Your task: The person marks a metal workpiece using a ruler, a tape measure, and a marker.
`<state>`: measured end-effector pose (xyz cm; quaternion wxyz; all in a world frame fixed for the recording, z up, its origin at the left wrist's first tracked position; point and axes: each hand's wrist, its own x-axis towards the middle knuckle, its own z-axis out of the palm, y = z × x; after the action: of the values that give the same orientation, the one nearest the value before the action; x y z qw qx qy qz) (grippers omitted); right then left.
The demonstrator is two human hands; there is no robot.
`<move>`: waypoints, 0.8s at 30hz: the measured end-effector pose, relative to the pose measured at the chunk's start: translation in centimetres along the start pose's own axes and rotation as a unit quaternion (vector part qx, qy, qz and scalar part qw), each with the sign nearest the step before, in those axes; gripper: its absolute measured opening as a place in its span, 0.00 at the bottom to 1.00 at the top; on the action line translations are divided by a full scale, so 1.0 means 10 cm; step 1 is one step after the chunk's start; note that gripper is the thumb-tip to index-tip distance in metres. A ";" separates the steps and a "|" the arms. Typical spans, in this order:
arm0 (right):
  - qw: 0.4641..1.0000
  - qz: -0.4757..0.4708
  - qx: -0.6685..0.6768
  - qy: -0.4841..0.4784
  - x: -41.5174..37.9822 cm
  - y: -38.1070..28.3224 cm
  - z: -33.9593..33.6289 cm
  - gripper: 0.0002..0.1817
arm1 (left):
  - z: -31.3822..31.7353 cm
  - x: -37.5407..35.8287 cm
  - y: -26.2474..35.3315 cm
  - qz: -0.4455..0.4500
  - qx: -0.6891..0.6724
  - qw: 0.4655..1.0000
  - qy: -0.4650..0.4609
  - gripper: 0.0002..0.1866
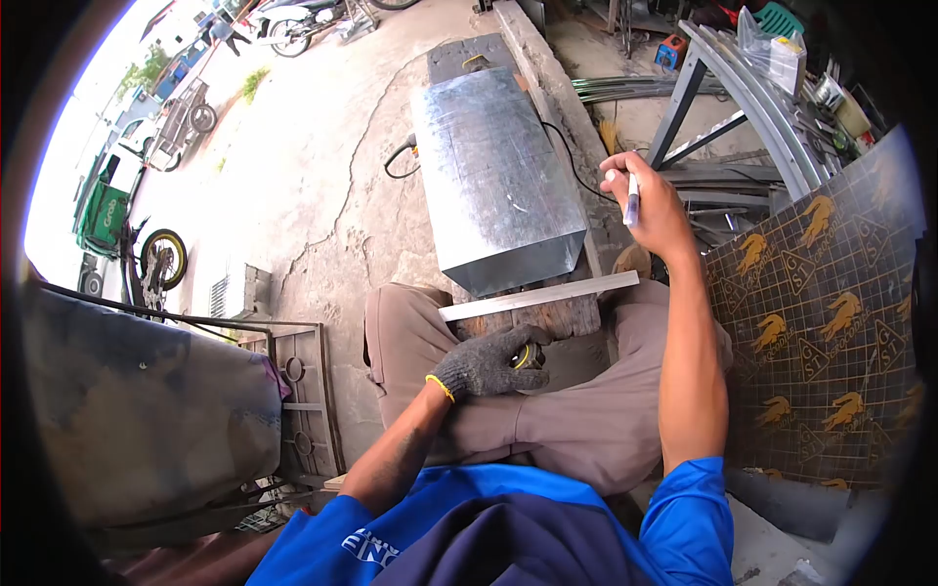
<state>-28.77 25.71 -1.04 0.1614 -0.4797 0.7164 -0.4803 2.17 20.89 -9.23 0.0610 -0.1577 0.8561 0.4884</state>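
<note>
"What are the hands holding?"
"The left hand's (484,362) fingers are gripping one yellow-and-black object (523,356); the right hand's (657,213), one marker (632,201)."
"Around?"
"One metal box (498,176) is lying farther off, one pale strip (537,297) stretching between; one printed board (821,337) is standing right."

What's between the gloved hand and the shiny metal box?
Head view: a pale strip and a wooden board lie between the left hand and the metal box.

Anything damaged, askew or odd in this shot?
Yes: a jagged crack runs through the concrete floor left of the metal box, visible damage. Also slightly odd, the left hand is gloved while the right hand is bare.
</note>
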 end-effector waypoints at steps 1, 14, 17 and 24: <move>0.998 -0.056 -0.041 0.002 -0.01 -0.03 0.00 0.13 | -0.03 0.00 0.04 0.020 0.026 0.999 0.001 0.31; 0.997 -0.064 -0.032 0.028 0.09 0.04 -0.04 0.14 | 0.06 0.28 -0.14 0.083 0.357 0.905 0.214 0.27; 0.997 -0.066 -0.027 0.018 0.12 0.05 -0.03 0.15 | -0.14 0.04 0.38 0.105 0.356 0.902 0.219 0.25; 0.996 -0.077 -0.038 0.020 0.13 0.08 0.00 0.15 | -0.32 -0.54 1.59 0.481 -0.420 0.727 -0.252 0.30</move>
<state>-29.78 24.68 -1.42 0.0914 -0.5295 0.6982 -0.4732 2.21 26.83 6.85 -0.0407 0.3944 0.4776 0.7841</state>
